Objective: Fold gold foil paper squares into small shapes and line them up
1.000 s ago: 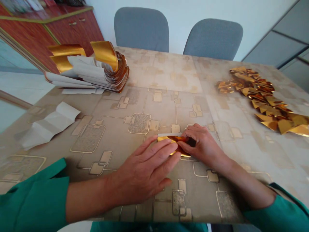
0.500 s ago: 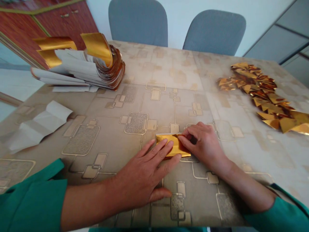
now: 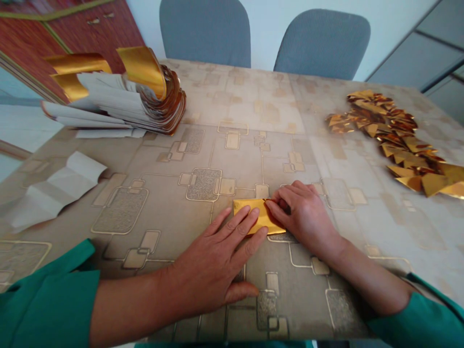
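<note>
A small folded piece of gold foil paper lies flat on the patterned tablecloth in front of me. My left hand rests over its left part, fingers stretched and spread, the fingertips touching the foil. At the paper's right end, my right hand is closed, thumb and forefinger pinching the far right corner. The other fingers of that hand are curled under and partly hidden.
At the back left stands a thick stack of bent gold-and-white paper sheets. A creased white sheet lies at the left. Folded gold foil pieces are heaped at the right. Two grey chairs stand behind the table.
The folded gold paper lies flatter along its far edge, where a white strip showed before. Both hands have stayed almost in place; the left forefinger has shifted slightly.
</note>
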Tool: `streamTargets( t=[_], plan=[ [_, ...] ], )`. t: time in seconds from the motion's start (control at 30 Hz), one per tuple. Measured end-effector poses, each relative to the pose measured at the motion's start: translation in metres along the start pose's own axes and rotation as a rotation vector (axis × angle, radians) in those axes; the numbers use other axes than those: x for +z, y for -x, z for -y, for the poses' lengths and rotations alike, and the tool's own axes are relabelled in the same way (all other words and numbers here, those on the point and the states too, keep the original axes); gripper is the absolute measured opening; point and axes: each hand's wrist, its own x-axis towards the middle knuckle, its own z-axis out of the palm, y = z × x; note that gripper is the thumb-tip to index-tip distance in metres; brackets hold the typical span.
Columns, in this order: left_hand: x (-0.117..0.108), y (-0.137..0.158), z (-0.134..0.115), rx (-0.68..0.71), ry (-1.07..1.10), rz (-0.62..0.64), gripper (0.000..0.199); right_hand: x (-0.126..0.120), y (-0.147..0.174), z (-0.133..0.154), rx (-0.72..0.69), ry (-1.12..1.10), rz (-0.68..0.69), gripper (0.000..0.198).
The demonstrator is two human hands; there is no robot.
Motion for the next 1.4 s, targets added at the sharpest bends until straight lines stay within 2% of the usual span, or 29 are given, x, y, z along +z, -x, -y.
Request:
streamTargets(
  t=[0.57,0.83,1.07,1.27,1.4],
  plan=[
    [-0.0008,0.0007,-0.0017,-0.017,0.007,0.048,0.081,0.0002,-0.0028,0.0024,0.03,0.032,0.041,0.023],
    [-0.0013,-0.0008,0.0003,-0.016,0.006,0.048,0.079,0.0038,-0.0031,0.0017,0.03,0.093,0.0,0.019],
    [-0.0015,-0.0009,0.0017,-0.024,0.025,0.054,0.075,0.0043,-0.0052,0.0047,0.066,0.109,0.055,0.018],
    [-0.0013,-0.0012,0.0009,-0.021,-0.021,0.067,0.081,0.0019,-0.0062,0.0063,0.045,0.123,0.05,0.019],
    [0.0006,-0.0012,0.0021,-0.013,-0.024,0.053,0.078,0.003,-0.0064,0.0079,0.044,0.141,0.038,0.019]
  ],
)
